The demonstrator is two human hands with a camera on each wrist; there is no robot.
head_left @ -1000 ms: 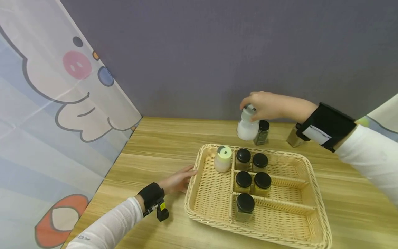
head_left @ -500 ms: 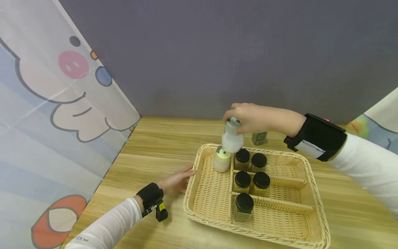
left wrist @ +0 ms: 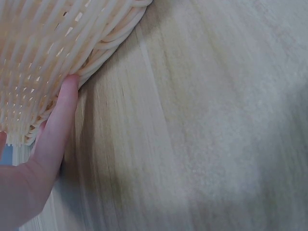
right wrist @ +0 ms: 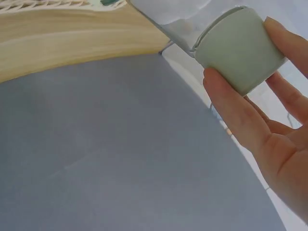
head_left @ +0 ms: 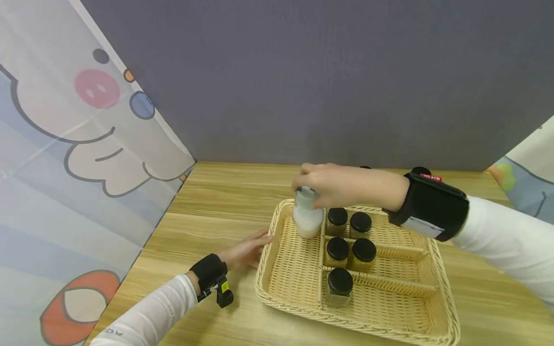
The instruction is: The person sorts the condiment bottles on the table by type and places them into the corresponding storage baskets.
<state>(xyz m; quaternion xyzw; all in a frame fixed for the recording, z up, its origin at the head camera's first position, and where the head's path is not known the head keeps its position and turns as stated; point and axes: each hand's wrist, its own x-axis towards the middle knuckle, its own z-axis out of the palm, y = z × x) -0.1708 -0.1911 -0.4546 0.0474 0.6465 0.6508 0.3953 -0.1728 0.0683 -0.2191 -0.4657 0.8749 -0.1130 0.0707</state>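
Observation:
My right hand (head_left: 318,185) pinches the pale grey-green cap (right wrist: 240,50) of a clear shaker bottle (head_left: 307,218) with white contents. The bottle is nearly upright over the back of the left compartment in a wicker basket (head_left: 265,281). In the head view it covers most of the shaker with a yellow-green lid that stands in that compartment. My left hand (head_left: 246,251) lies against the basket's left side, its fingers extended; one fingertip (left wrist: 71,82) touches the weave just by the rim.
Several black-lidded jars (head_left: 339,281) stand in the basket's right compartments, close to the long divider. Behind the basket, more black lids (head_left: 421,171) show past my right forearm. A grey wall (head_left: 277,81) rises at the table's back edge, and a printed curtain (head_left: 108,158) hangs at left.
My right hand has carried the shaker bottle left and down, from above the table behind the basket to the left compartment. The left hand stays at the basket's side.

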